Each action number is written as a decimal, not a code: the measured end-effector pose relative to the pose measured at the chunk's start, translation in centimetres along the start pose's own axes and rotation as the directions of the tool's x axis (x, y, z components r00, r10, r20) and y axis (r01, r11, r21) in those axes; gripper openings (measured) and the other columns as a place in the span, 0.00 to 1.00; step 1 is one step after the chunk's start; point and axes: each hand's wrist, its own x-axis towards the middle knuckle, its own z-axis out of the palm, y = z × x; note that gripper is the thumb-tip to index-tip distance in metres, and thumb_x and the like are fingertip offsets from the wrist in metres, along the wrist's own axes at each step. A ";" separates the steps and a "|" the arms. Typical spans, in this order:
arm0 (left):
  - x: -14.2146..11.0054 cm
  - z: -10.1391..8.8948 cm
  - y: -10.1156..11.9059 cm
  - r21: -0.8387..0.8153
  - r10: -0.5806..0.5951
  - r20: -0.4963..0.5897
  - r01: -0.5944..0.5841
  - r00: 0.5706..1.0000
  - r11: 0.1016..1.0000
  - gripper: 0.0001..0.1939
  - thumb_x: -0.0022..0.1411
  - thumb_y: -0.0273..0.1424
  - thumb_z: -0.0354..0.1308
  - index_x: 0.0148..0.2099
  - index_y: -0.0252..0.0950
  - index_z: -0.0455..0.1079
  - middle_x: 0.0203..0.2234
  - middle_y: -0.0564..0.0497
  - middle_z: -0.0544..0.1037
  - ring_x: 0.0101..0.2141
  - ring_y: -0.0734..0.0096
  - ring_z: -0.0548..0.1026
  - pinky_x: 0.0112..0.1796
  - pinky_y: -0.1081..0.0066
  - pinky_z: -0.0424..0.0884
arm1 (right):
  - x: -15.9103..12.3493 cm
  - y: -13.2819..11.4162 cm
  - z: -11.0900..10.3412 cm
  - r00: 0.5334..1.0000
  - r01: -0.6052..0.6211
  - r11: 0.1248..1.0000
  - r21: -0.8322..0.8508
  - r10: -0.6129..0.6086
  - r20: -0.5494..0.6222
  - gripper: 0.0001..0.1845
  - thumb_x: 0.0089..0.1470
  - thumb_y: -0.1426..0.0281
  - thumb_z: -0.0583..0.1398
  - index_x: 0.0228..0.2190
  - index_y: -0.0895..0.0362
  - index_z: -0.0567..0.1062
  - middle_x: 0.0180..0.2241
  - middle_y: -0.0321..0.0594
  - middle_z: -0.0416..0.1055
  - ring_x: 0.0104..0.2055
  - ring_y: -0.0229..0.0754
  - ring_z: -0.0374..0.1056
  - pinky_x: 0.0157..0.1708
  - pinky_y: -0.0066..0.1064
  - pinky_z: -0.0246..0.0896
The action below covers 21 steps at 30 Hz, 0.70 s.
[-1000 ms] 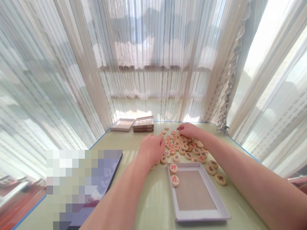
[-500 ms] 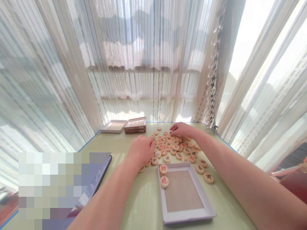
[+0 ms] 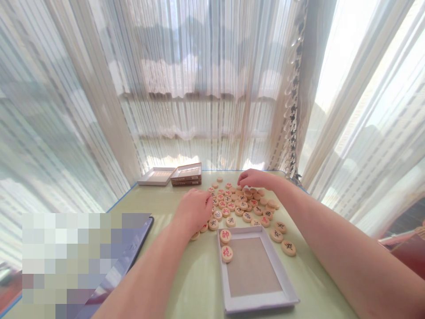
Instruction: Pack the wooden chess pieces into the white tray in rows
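Round wooden Chinese chess pieces (image 3: 230, 205) with red or black characters lie in a loose spread, some heaped and some blank side up. At the far edge of this spread, my right hand (image 3: 255, 178) is closed, its fingers curled to a pinch over the pieces; whatever is between the fingertips is hidden. My left hand (image 3: 196, 208) rests at the left side of the spread, back of the hand up, its fingers mostly hidden. Nearer to me is a shallow white-rimmed box tray (image 3: 226, 283). Two red-marked pieces (image 3: 226, 236) sit in its far left corner area.
At the far left of the green table (image 3: 139, 201) stand a white box lid (image 3: 156, 177) and stacked brown-sided boxes (image 3: 186, 177). A dark-edged tablet-like device (image 3: 141, 239) lies left of my left arm, partly blurred out. Sheer curtains (image 3: 206, 119) hang behind the table.
My right hand has shifted slightly right, its fingers more curled, and a black-marked piece near its fingertips no longer shows. The left hand has stayed nearly still.
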 end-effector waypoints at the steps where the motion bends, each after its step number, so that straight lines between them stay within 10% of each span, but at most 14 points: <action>1: 0.0 0.0 0.0 0.000 -0.002 -0.002 0.002 1.000 1.000 0.18 0.62 0.34 0.40 0.27 0.37 0.68 0.28 0.48 0.75 0.35 0.64 0.69 0.38 0.68 0.62 | -0.1 0.1 -0.3 1.000 -0.013 1.000 -0.009 0.013 0.016 0.08 0.40 0.68 0.60 0.27 0.55 0.75 0.28 0.38 0.70 0.27 0.37 0.62 0.24 0.27 0.57; 7: 0.0 -0.2 0.1 -0.001 -0.007 0.005 0.007 1.000 1.000 0.18 0.62 0.34 0.40 0.24 0.37 0.64 0.27 0.48 0.75 0.34 0.64 0.69 0.36 0.68 0.62 | -1.6 -1.1 -1.9 0.970 -0.037 0.970 -0.240 0.093 0.225 0.19 0.40 0.55 0.62 0.28 0.58 0.73 0.24 0.39 0.68 0.21 0.35 0.60 0.22 0.30 0.56; 13: 0.0 -0.2 0.0 0.002 0.000 0.001 0.000 1.000 1.000 0.18 0.62 0.35 0.40 0.25 0.37 0.64 0.27 0.49 0.74 0.33 0.65 0.69 0.36 0.68 0.62 | -2.0 -2.0 -1.7 0.957 -0.079 0.970 -0.231 0.139 0.254 0.14 0.39 0.65 0.64 0.29 0.61 0.73 0.30 0.43 0.72 0.25 0.38 0.68 0.25 0.31 0.64; 21: 0.0 -0.5 0.2 0.006 -0.009 0.023 0.009 1.000 1.000 0.18 0.62 0.35 0.40 0.26 0.37 0.67 0.28 0.48 0.75 0.34 0.65 0.70 0.36 0.68 0.63 | -0.6 -1.0 -0.8 0.999 -0.032 0.990 -0.134 0.028 -0.033 0.14 0.42 0.66 0.62 0.34 0.57 0.75 0.36 0.43 0.73 0.33 0.42 0.69 0.28 0.30 0.64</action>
